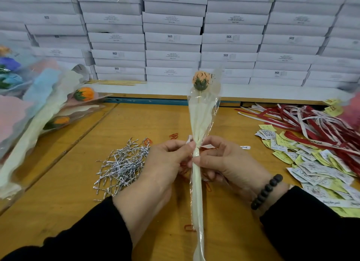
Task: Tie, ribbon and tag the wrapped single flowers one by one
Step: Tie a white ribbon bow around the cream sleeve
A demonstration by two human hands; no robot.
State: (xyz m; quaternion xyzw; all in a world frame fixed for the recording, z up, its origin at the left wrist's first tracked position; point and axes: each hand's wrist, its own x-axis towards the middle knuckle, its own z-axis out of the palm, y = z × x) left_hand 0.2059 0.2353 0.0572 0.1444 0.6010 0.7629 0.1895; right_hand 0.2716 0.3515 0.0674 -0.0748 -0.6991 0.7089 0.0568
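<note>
A wrapped single flower [202, 112] stands upright in front of me, an orange bud on a thin stick inside clear film with cream paper. My left hand [165, 163] and my right hand [226, 159] meet at its gathered neck. Each hand pinches an end of a ribbon [206, 146] looped round that neck, red and white bits showing by the fingers. The right hand's lower fingers curl round the stem. Silver twist ties [124, 163] lie in a heap left of my hands. Red and white ribbons [315, 124] and paper tags [311, 163] lie at the right.
More wrapped flowers [44, 114] are stacked at the left on the wooden table [68, 192]. White boxes [175, 38] are stacked wall-high along the back. Red paper clips [173, 136] lie scattered near my hands. Thin wooden sticks [116, 82] rest on the back ledge.
</note>
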